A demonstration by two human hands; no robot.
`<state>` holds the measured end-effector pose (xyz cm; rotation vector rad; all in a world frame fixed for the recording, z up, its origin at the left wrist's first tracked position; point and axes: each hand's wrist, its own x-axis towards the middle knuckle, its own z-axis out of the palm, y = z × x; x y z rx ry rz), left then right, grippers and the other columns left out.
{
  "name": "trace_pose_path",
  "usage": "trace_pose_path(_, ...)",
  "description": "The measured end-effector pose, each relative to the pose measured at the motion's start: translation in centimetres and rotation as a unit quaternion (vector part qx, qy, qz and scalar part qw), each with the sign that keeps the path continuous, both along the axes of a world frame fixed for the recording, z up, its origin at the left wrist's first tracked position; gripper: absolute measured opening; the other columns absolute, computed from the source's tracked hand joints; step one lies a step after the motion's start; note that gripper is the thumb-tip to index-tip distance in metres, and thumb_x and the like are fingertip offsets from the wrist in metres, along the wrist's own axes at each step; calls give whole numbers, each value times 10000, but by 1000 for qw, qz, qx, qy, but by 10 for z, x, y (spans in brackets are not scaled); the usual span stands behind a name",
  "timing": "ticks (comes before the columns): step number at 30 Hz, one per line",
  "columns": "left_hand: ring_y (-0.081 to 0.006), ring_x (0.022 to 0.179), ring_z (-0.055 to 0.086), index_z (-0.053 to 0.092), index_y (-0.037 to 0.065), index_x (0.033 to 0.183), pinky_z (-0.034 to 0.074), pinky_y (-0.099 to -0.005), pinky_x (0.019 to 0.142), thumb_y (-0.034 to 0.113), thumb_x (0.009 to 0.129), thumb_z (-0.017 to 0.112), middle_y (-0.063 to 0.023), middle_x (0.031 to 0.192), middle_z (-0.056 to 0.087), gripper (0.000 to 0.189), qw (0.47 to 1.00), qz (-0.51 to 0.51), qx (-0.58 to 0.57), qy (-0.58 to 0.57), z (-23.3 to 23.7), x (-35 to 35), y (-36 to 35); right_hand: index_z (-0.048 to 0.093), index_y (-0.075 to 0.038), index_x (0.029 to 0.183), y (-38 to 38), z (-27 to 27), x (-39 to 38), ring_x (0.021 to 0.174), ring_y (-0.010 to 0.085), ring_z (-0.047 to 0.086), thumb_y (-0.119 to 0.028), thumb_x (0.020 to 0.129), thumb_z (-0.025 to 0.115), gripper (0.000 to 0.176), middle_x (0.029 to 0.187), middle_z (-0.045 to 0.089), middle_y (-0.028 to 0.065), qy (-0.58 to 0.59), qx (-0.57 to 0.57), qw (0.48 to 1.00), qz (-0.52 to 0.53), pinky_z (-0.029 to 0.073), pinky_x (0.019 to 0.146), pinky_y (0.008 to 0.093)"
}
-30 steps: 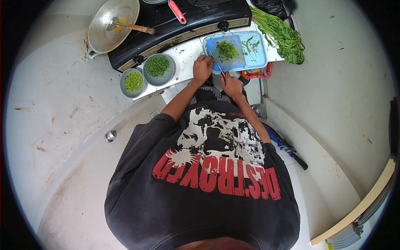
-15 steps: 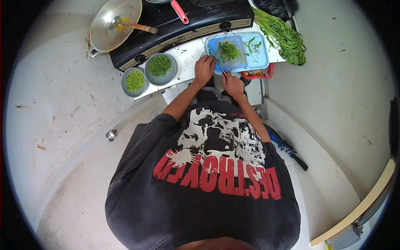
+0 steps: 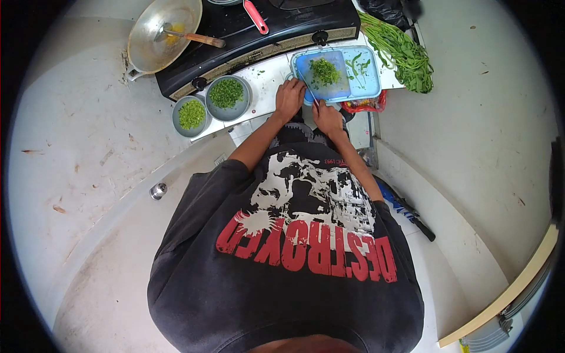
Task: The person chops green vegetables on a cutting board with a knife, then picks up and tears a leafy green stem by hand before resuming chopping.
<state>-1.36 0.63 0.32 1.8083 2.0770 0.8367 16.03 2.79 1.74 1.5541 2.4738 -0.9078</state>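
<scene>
In the head view, my right hand (image 3: 328, 118) is closed round the handle of a knife (image 3: 311, 90), its thin blade angled up and left over the blue cutting board (image 3: 340, 90). My left hand (image 3: 289, 98) has its fingers curled at the left edge of the board, close to the blade; what they grip is hidden. A heap of chopped green leaves (image 3: 324, 72) lies on the board. The board rests in a light blue tray (image 3: 372, 88), where a few loose leaves and stems (image 3: 357, 65) lie at the right.
Two grey bowls hold chopped greens: a larger bowl (image 3: 240, 107) and a smaller bowl (image 3: 200, 127). Behind them stands a black stove (image 3: 247, 41) with a wok (image 3: 141, 50) and a red-handled pan. Long leafy greens (image 3: 406, 59) lie right of the tray; a red plastic bag (image 3: 376, 105) sits below.
Both hands and the knife have barely moved. The whole view has shifted very slightly.
</scene>
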Motion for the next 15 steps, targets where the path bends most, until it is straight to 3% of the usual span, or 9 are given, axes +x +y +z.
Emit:
trace_pose_path(5,-337,921,633,725,53,972,508,-427,823,126,893,686,-119,959,658,115,1000,-1,4,-25,1,-1,-3,583,-8,1058,4,-2,-5,776,465,706,-372,1013,504,375,813,707,267,-6,-1,1000,-3,563,726,564)
trace_pose_path(15,-345,863,630,739,40,918,508,-433,794,91,849,698,-131,845,646,95,995,42,9,-91,2,1,4,589,3,1033,-2,0,13,746,471,699,-394,1017,502,407,754,689,276,-4,-1,999,-42,558,692,571)
